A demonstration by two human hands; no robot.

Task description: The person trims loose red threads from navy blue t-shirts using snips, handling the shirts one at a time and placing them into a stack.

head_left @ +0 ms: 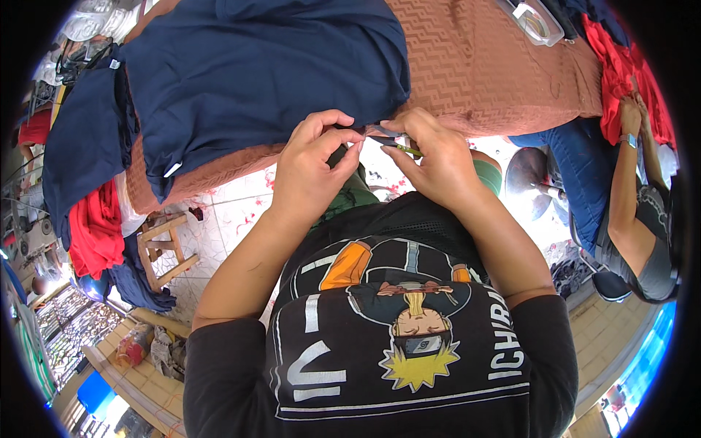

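Note:
A navy blue garment (270, 66) lies spread over the brown-covered table in front of me. At its near edge, my left hand (321, 153) is closed, thumb and fingers pinched together on a bit of dark cloth that looks like this garment's edge. My right hand (438, 157) is closed around small thread snips (410, 150) with dark blades and a green part. The blades point left, toward my left fingertips, and almost meet them. Whether a thread lies between the blades is too small to tell.
The table has a brown patterned cover (496, 73). A clear plastic container (537, 22) stands at its far right. More navy cloth (87, 146) and red cloth (98, 226) hang at the left, near a wooden stool (164, 248). Another person's hands (631, 109) hold red cloth at the right.

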